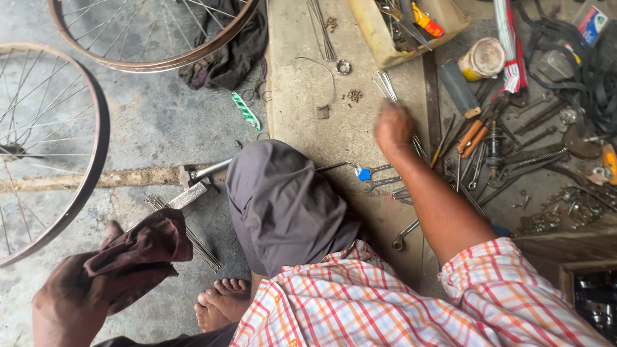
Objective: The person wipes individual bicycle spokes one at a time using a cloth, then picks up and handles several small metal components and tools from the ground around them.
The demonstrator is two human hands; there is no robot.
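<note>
Bicycle repair workshop: bare concrete floor [160, 122], spoked wheel rims [96, 138], loose spokes [193, 238], scattered wrenches [379, 172], screwdrivers [472, 136], nuts [565, 209].

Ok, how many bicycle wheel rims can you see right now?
2: one wheel rim at the top, cut by the frame edge; another spoked rim at the far left. More may lie outside the view.

I count 2 bike wheel rims: one [38, 154] at left, one [154, 38] up top. 2 hands: left [71, 295] w/ 1 dark red rag [138, 247], right [393, 128]. 1 yellow tray [376, 35], 1 hammer [196, 173], 2 orange-handled tools [472, 136].
</note>
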